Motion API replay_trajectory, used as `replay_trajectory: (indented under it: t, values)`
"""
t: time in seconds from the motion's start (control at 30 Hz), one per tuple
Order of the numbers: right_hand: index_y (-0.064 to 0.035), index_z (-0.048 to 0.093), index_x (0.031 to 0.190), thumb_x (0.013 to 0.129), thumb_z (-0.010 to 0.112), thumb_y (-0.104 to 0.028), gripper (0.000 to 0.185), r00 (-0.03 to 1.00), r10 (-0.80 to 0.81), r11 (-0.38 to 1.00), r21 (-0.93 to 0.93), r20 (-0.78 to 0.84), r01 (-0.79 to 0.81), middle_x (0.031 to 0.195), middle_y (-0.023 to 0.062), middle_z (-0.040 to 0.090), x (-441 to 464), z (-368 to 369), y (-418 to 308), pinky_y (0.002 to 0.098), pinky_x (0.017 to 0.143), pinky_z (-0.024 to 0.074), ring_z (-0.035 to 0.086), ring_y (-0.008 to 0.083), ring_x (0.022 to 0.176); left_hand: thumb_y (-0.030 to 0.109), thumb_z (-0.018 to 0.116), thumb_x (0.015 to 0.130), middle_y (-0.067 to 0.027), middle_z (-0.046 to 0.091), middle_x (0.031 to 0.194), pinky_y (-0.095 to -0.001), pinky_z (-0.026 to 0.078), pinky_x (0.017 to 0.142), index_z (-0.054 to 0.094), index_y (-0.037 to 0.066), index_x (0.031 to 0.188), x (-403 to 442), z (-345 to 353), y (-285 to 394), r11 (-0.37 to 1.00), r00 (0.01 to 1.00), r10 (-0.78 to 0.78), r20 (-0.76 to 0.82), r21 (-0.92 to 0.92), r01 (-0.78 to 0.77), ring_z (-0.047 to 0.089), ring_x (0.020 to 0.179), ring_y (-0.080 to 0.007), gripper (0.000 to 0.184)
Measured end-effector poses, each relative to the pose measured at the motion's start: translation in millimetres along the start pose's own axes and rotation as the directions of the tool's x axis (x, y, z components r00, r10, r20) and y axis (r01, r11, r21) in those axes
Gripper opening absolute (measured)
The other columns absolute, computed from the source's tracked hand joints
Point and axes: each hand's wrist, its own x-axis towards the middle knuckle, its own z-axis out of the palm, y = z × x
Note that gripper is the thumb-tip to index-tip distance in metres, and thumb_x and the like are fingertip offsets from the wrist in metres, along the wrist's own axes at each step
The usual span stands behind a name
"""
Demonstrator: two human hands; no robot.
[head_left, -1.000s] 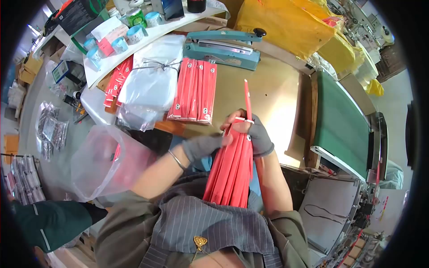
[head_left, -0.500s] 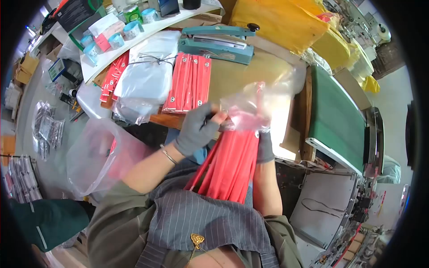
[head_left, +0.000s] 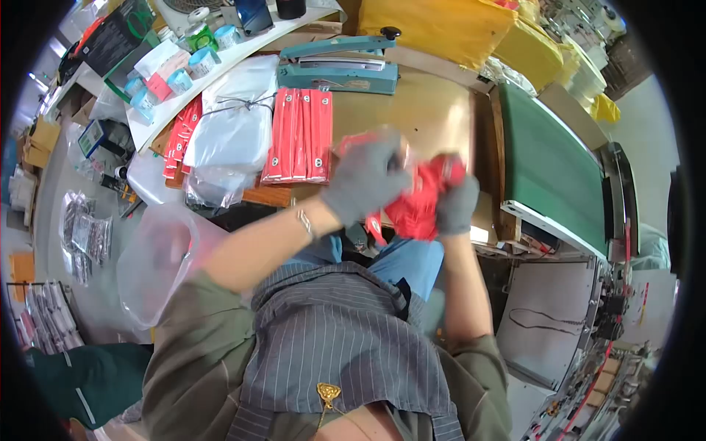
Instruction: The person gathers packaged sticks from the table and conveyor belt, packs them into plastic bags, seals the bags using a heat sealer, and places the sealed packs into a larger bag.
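Red bundle (head_left: pixel 421 202): blurred, between both hands, near the tabletop's (head_left: pixel 434 110) front edge
Left grip (head_left: pixel 457 207): gray-gloved, fingers curled onto the Red bundle
Right grip (head_left: pixel 366 178): gray-gloved, against the Red bundle; motion blur, I cannot tell whether it pinches
Flat red packets (head_left: pixel 301 136): just beside clear bags (head_left: pixel 232 136)
Teal device (head_left: pixel 338 77): behind the packets, black knob (head_left: pixel 390 33) raised

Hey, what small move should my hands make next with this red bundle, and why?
I'd probably steady the red bundle in your right hand and straighten it with your left hand: it looks bunched up, and one narrow end hangs below the rest.
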Motion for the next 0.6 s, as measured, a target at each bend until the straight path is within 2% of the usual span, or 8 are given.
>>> replay_trajectory:
  t: [0.03, 0.1, 0.17, 0.3, 0.33, 0.43, 0.5, 0.6]
  values:
    - [-0.0085, 0.058, 0.089, 0.08, 0.06, -0.016, 0.011, 0.998, -0.062, 0.994, -0.096, -0.028, 0.059, 0.069, 0.0144, 0.062, 30, -17, -26, 0.0403, 0.061, 0.0497, 0.062, 0.0365, 0.068, 0.029, 0.065, 0.081, -0.0131, 0.061, 0.069, -0.0394, 0.048, 0.06, 0.057, 0.005, 0.083, 25, -7, 4, 0.999, 0.996, 0.035, -0.08, -0.002, -0.035, 0.063, 0.066, -0.0292, 0.025]
    - [-0.0053, 0.06, 0.095, 0.079, 0.062, -0.01, 0.017, 1.0, -0.002, 0.998, 0.056, -0.013, 0.002, 0.081, 0.0155, 0.064, 76, -43, -58, 0.0358, 0.066, 0.0494, 0.065, 0.0304, 0.074, 0.018, 0.06, 0.082, -0.0122, 0.061, 0.071, -0.0336, 0.046, 0.059, 0.058, 0.003, 0.084, 87, -40, -16, 0.843, 0.965, 0.246, -0.094, 0.512, -0.166, 0.061, 0.066, -0.0197, 0.015]
    - [-0.0042, 0.059, 0.09, 0.076, 0.061, -0.006, 0.014, 0.979, 0.026, 0.923, -0.381, 0.205, 0.055, 0.082, 0.0165, 0.065, 113, -41, -33, 0.0383, 0.068, 0.0487, 0.063, 0.0338, 0.074, 0.021, 0.056, 0.083, -0.0163, 0.066, 0.078, -0.0391, 0.049, 0.064, 0.061, 0.004, 0.088, 115, -54, -21, 0.741, 0.965, -0.076, 0.25, 0.662, -0.113, 0.064, 0.075, -0.0303, 0.019]
    - [-0.0002, 0.061, 0.084, 0.075, 0.055, -0.004, 0.011, 0.986, 0.105, 0.978, 0.167, 0.13, -0.126, 0.079, 0.0159, 0.064, 147, -63, -14, 0.0345, 0.069, 0.0479, 0.061, 0.0293, 0.071, 0.021, 0.053, 0.082, -0.0199, 0.064, 0.075, -0.04, 0.05, 0.066, 0.063, 0.0, 0.082, 134, -54, -4, 0.853, 0.989, 0.136, 0.051, 0.501, -0.143, 0.064, 0.072, -0.0311, 0.024]
    - [0.0, 0.061, 0.082, 0.075, 0.054, -0.004, 0.01, 0.989, 0.096, 0.994, 0.048, 0.116, -0.102, 0.077, 0.0146, 0.064, 143, -56, -15, 0.0325, 0.067, 0.0478, 0.06, 0.0261, 0.068, 0.019, 0.051, 0.081, -0.021, 0.063, 0.072, -0.0387, 0.05, 0.064, 0.064, -0.002, 0.084, 132, -45, -9, 0.805, 0.938, 0.34, -0.072, 0.537, -0.25, 0.063, 0.062, -0.0278, 0.024]
    - [-0.0022, 0.06, 0.081, 0.077, 0.051, -0.004, 0.01, 0.975, -0.169, 0.976, -0.117, 0.144, 0.186, 0.069, 0.007, 0.06, 149, -35, 18, 0.026, 0.055, 0.045, 0.055, 0.0153, 0.057, 0.018, 0.051, 0.081, -0.0229, 0.063, 0.072, -0.0385, 0.05, 0.064, 0.065, -0.002, 0.085, 136, -49, 4, 0.823, 0.95, 0.057, 0.306, 0.524, -0.218, 0.062, 0.058, -0.0279, 0.024]
    - [-0.0049, 0.059, 0.083, 0.079, 0.05, -0.005, 0.01, 0.918, 0.276, 0.818, 0.431, 0.286, -0.381, 0.066, 0.0015, 0.054, 145, -61, -23, 0.0233, 0.049, 0.0405, 0.051, 0.0106, 0.053, 0.019, 0.052, 0.082, -0.0203, 0.064, 0.073, -0.0377, 0.05, 0.063, 0.065, -0.001, 0.085, 136, -60, 13, 0.947, 0.981, 0.034, 0.191, 0.306, -0.093, 0.063, 0.059, -0.0258, 0.024]
    - [-0.0051, 0.058, 0.085, 0.08, 0.051, -0.006, 0.008, 0.912, 0.26, 0.825, 0.417, 0.318, -0.381, 0.064, 0.0002, 0.051, 141, -57, -5, 0.0222, 0.045, 0.0373, 0.047, 0.0081, 0.05, 0.017, 0.054, 0.082, -0.0145, 0.065, 0.069, -0.0332, 0.051, 0.059, 0.066, -0.002, 0.083, 131, -67, 4, 0.966, 0.981, 0.192, 0.002, 0.176, -0.19, 0.064, 0.059, -0.0201, 0.023]
